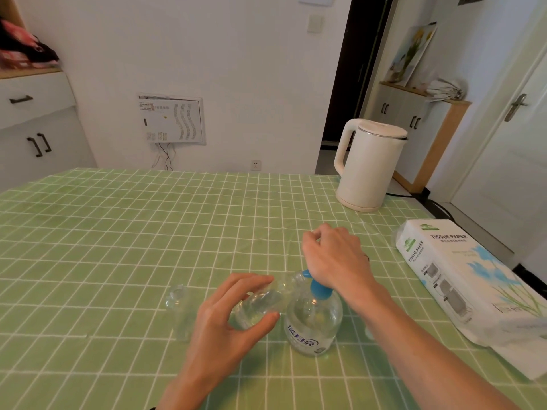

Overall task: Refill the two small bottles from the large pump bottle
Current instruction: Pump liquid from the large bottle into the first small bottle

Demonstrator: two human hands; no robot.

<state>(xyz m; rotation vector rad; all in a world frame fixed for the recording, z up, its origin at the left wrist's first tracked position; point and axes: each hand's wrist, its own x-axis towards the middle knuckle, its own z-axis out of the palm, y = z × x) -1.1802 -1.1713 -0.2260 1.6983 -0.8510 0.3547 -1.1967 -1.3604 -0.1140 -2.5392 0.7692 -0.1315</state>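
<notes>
Green checked tablecloth (118, 232) bears the large pump bottle (313, 324), where the right hand (334, 255) presses its pump head, apparently closed, while the left hand (228, 318) pinches one small bottle (266, 303) tilted at the spout, so filling is underway; next, the second small bottle (179, 309), further left.

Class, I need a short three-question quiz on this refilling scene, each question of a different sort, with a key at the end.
1. True or false: the right hand rests on top of the blue pump of the large pump bottle.
2. What does the left hand hold? A) kettle B) a small clear bottle C) tissue pack
3. Fill in: the second small bottle stands ____ of the held small bottle.

Key: 1 true; 2 B; 3 left.
</notes>
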